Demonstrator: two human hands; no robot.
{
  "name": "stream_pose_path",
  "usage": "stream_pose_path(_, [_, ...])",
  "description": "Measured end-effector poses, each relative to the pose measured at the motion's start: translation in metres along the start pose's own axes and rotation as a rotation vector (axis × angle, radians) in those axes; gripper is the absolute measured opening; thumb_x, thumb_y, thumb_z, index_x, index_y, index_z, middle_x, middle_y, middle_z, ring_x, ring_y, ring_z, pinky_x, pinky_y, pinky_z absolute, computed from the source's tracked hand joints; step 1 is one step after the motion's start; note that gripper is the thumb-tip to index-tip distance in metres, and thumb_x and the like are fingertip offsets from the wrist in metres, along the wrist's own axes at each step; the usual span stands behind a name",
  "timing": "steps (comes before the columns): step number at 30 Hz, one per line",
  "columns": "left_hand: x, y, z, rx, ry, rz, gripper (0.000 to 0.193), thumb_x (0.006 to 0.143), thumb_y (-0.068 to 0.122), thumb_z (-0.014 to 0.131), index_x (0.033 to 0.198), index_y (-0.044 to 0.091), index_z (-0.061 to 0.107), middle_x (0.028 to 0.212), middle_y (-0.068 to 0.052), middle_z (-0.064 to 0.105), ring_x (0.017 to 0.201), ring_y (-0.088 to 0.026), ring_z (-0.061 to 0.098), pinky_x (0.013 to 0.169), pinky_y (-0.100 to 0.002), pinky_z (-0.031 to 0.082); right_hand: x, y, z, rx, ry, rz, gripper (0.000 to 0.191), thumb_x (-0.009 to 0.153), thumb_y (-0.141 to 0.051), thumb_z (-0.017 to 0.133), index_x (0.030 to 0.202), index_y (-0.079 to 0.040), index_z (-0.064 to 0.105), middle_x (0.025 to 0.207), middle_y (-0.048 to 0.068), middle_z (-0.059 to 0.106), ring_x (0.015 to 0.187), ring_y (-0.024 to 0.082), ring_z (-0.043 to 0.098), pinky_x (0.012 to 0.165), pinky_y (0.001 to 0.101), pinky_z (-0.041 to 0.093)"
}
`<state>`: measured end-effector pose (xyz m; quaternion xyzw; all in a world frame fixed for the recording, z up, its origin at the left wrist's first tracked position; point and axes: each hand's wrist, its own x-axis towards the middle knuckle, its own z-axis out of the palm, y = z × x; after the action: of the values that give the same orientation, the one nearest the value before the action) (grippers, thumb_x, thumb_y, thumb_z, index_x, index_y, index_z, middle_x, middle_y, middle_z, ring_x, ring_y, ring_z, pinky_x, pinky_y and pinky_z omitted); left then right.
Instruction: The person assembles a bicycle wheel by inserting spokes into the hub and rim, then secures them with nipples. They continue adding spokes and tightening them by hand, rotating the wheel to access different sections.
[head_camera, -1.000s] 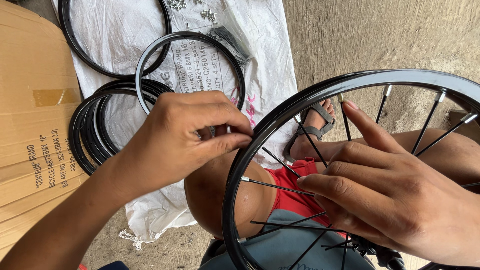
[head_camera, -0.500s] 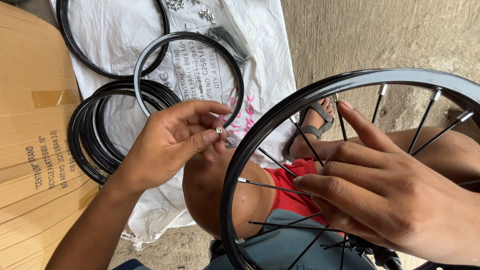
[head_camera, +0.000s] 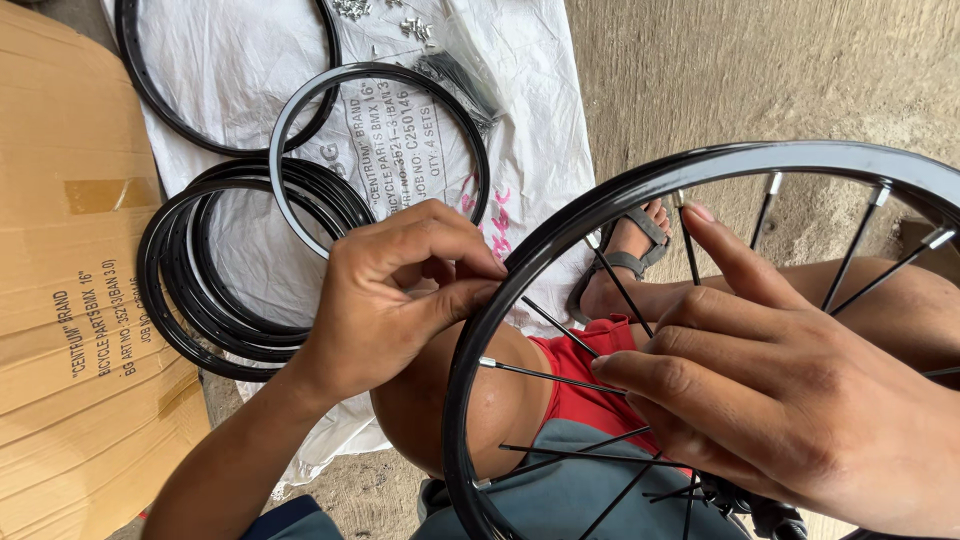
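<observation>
While the big black wheel rim (head_camera: 560, 230) rests across the person's lap at the right, the floor (head_camera: 760, 70) carries the rest; a flattened brown cardboard box (head_camera: 70, 260) with dark print on its face lies along the left edge, and a white woven sack (head_camera: 250, 60) with a printed label panel of dark lettering and a pink scrawl is spread beside it, reaching the top edge. On the sack lie a stack of black rims (head_camera: 190, 290), a single rim (head_camera: 380, 75) overlapping it, and another rim (head_camera: 215, 145) nearer the top; a scatter of small silver nipples (head_camera: 352, 8) and a bundle of black spokes (head_camera: 465, 80) sit at the sack's top edge. The left hand (head_camera: 385, 300) is closed to a pinch at the rim's outer edge — what it grips is too small to tell, though a silver nipple seems likely; the right hand (head_camera: 770, 400) lies half open among the spokes (head_camera: 560, 377), fingers steadying one. Judged from this, the step goes best if the spoke end is held square to its hole and the pinch stays light — turning without forcing.
</observation>
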<state>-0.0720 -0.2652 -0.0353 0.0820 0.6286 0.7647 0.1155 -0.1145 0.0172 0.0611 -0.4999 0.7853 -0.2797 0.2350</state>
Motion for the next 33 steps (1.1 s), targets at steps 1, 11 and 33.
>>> stream_pose_path(1, [-0.001, 0.001, 0.0, 0.047, 0.0, 0.012, 0.014, 0.095, 0.006, 0.078, 0.108, 0.005, 0.073, 0.105, -0.005, 0.071, 0.091, -0.01, 0.069, 0.077, -0.023, 0.059, 0.0, 0.0, 0.0, -0.007, 0.027, -0.019, 0.053, 0.082, -0.035, 0.07, 0.126, -0.007, 0.06, 0.112, 0.007, 0.065, 0.12, 0.026, 0.064, 0.124, 0.0704, 0.015])
stream_pose_path(11, [0.002, -0.07, -0.039, 0.407, 0.057, -0.071, 0.016, 0.096, 0.009, 0.075, 0.111, 0.006, 0.072, 0.103, -0.005, 0.075, 0.096, -0.012, 0.074, 0.075, -0.026, 0.061, -0.004, 0.001, 0.003, 0.007, 0.023, -0.013, 0.049, 0.083, -0.028, 0.073, 0.127, -0.007, 0.063, 0.101, 0.002, 0.067, 0.106, 0.02, 0.068, 0.127, 0.0713, 0.019])
stream_pose_path(33, [0.04, -0.354, 0.035, 1.535, -0.385, 0.29, 0.002, 0.079, 0.011, 0.068, 0.078, 0.01, 0.069, 0.08, -0.007, 0.068, 0.079, -0.021, 0.07, 0.058, -0.033, 0.058, 0.015, -0.014, -0.001, -0.05, 0.116, 0.077, 0.026, 0.086, -0.011, 0.076, 0.11, -0.003, 0.07, 0.077, -0.003, 0.062, 0.082, 0.011, 0.066, 0.122, 0.0633, 0.026])
